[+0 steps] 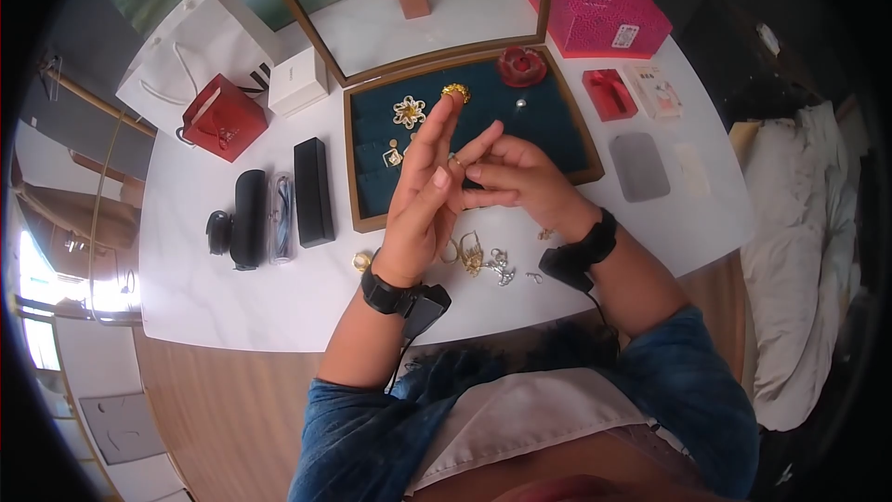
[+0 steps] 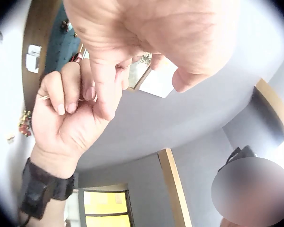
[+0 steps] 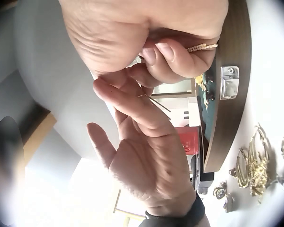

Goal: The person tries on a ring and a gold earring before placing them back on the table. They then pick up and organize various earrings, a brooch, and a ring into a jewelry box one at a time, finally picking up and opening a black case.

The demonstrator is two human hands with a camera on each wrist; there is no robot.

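Observation:
My left hand (image 1: 420,195) is raised over the front of a jewelry case (image 1: 368,223), fingers mostly straight, palm turned toward the right hand. My right hand (image 1: 525,175) meets it there, thumb and forefinger pinching a small ring (image 1: 455,160) at one of the left fingers. In the right wrist view the curled right fingers hide most of that ring. A thin gold beaded band (image 3: 202,47) circles a right finger. Behind the left fingertips, a yellow gold piece (image 1: 455,91) and a flower-shaped brooch (image 1: 409,112) lie on the case's dark green lining.
Gold hoop earrings (image 1: 471,251) and silver jewelry (image 1: 500,266) lie in front of the case. Its framed glass lid (image 1: 307,23) stands raised. Left are a black box (image 1: 313,191), glasses case (image 1: 249,218) and red bag (image 1: 223,118); right, a pink box (image 1: 599,5) and grey pad (image 1: 639,167).

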